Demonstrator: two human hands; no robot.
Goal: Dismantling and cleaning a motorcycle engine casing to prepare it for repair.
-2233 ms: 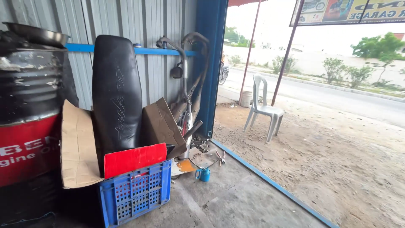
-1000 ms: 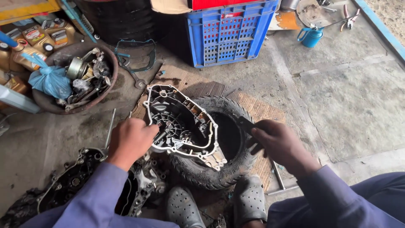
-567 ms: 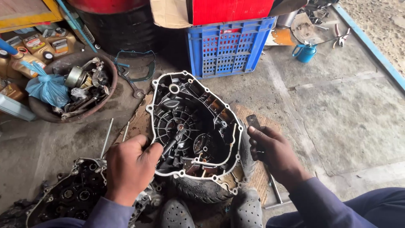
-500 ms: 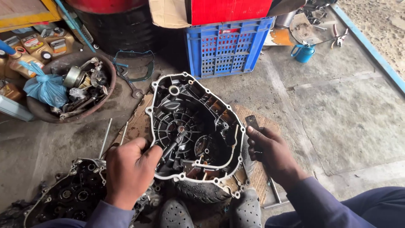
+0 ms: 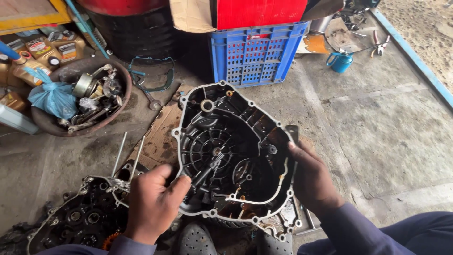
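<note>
A stained concrete workshop floor (image 5: pixel 377 123) is running out toward a blue threshold strip at the right, with clutter lining the far edge. At the far left a round pan (image 5: pixel 52 125) is holding a knotted blue plastic bag (image 5: pixel 54 97) and loose metal parts, with oil containers sitting behind it. Nearer the person, low on the left, an oily open engine block (image 5: pixel 78 219) is lying on the floor. The left hand (image 5: pixel 153 203) is closing around the lower left rim of the engine cover (image 5: pixel 233 153), thumb on top and fingers curled under. That cover, a dark casting with a pale gasket edge, is now being held tilted up with its ribbed inside facing the camera; a second ago it was lying lower and flatter on a tyre, and over the last half second it has been rising and filling more of the view, so it is being lifted clear for a closer look at its inner face. Behind it a blue slotted crate (image 5: pixel 255 54) is carrying a red panel and cardboard. The right hand (image 5: pixel 309 177) is gripping the cover's right edge, fingers wrapped behind it. Further right, a small blue can (image 5: pixel 339 61) is standing beside pliers
</note>
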